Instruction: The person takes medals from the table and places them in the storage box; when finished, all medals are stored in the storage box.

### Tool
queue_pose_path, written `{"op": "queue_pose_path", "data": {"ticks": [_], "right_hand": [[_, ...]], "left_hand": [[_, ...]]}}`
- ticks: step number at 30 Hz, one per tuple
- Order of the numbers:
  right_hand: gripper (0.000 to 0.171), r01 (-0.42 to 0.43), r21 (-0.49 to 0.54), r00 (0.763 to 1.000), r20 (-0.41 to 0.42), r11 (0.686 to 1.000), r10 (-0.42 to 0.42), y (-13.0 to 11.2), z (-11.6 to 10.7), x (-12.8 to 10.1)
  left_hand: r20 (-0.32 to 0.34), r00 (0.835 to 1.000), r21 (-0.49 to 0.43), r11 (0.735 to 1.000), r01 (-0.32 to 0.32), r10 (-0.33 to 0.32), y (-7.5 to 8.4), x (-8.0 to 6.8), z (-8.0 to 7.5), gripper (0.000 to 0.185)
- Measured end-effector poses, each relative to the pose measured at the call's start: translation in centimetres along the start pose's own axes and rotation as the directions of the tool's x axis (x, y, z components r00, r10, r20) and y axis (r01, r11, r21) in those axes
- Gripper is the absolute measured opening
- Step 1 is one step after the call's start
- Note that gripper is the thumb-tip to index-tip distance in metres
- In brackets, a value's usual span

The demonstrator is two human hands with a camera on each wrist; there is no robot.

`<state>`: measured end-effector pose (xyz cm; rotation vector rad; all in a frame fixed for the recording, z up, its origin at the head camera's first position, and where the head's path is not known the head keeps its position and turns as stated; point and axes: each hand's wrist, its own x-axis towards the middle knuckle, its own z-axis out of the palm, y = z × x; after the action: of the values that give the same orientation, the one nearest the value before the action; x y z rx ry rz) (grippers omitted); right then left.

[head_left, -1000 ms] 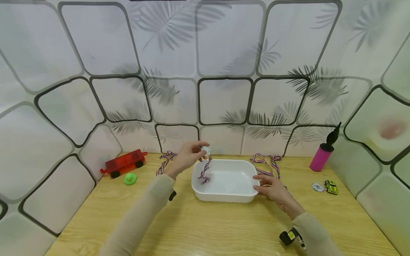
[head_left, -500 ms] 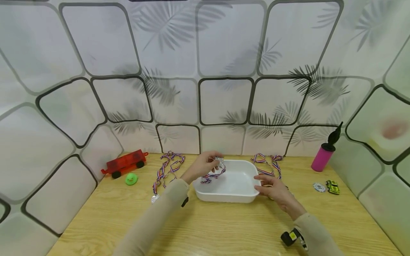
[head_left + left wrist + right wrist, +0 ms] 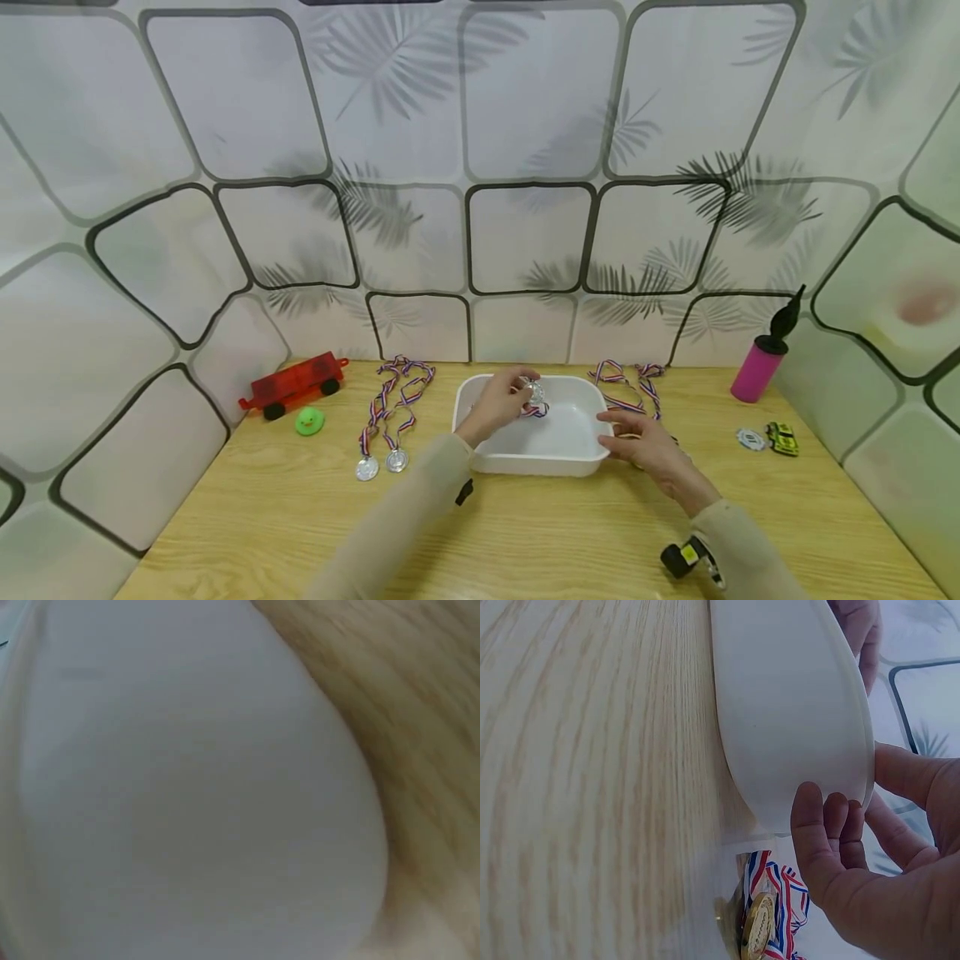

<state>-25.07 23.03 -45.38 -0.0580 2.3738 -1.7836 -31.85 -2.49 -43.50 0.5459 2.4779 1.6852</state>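
In the head view my left hand [image 3: 501, 404] is over the white plastic tray [image 3: 536, 465], pinching a silver medal [image 3: 536, 392]. The medal's striped ribbon [image 3: 537, 411] hangs below it inside the tray, partly covered by the hand. My right hand [image 3: 651, 457] holds the tray's right end. In the right wrist view, thumb and fingers lie on both sides of the rim. A gold medal [image 3: 758, 928] with a red, white and blue ribbon lies on the table beneath that hand. The tray's outer wall [image 3: 210, 787] fills most of the left wrist view.
Two silver medals [image 3: 367, 468] with ribbons lie left of the tray. Farther left are a green toy duck [image 3: 308, 421] and a red toy trailer [image 3: 298, 386]. At right stand a pink balloon pump [image 3: 756, 371], a poker chip [image 3: 751, 439] and a yellow toy car [image 3: 782, 438].
My left hand has carried the silver medal rightward and lower, from the tray's back left toward its middle. The two medals at left came into full sight. My right hand keeps its hold.
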Motion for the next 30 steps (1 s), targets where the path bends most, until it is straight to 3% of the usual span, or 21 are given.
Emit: {"op": "queue_pose_path", "data": {"ticks": [10, 22, 30], "right_hand": [[0.053, -0.007, 0.002, 1.0, -0.011, 1.0, 0.007, -0.1, 0.1, -0.2], [0.054, -0.002, 0.002, 1.0, -0.005, 1.0, 0.002, -0.2, 0.2, -0.3], [0.055, 0.006, -0.009, 1.0, 0.001, 1.0, -0.006, -0.1, 0.1, -0.2]], "left_hand": [[-0.066, 0.996, -0.05, 0.997, 0.057, -0.06, -0.2, 0.5, 1.5, 0.031], [-0.031, 0.991, -0.158, 0.98, 0.121, -0.127, -0.2, 0.9, 3.4, 0.038], [-0.046, 0.979, -0.272, 0.945, 0.181, -0.201, 0.3, 1.3, 4.1, 0.027]]}}
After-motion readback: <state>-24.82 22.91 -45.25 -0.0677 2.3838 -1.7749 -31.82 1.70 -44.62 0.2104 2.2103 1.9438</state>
